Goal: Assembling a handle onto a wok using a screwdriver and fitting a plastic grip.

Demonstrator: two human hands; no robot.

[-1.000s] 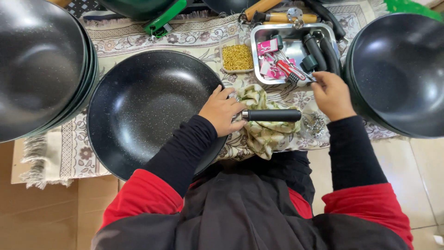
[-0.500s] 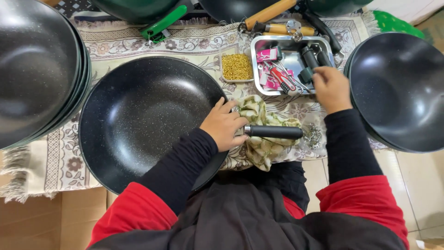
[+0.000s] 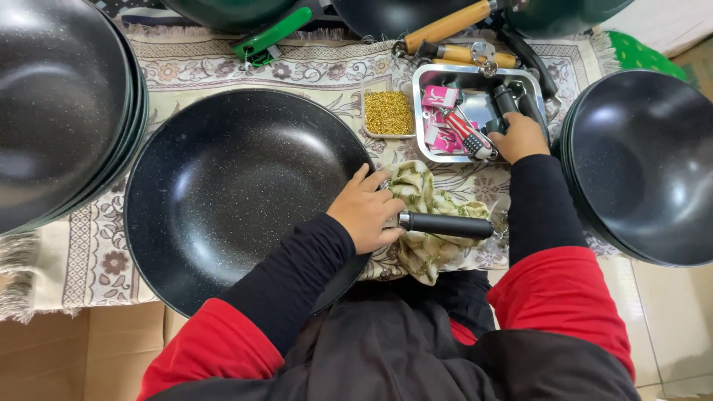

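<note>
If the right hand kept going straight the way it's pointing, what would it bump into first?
Probably the black handles in the metal tray: the right hand points up into it, fingertips seemingly already at them.

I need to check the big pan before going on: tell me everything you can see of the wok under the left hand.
The wok is wide, round, black, with a speckled non-stick-looking inside. It lies upright and empty on the patterned cloth. A black handle sticks out to the right over a crumpled rag. The left hand grips the rim where the handle joins.

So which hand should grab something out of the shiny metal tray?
Probably the right hand: it already rests at the metal tray, next to the screwdriver. The left hand is busy holding the black wok where its handle joins.
</note>
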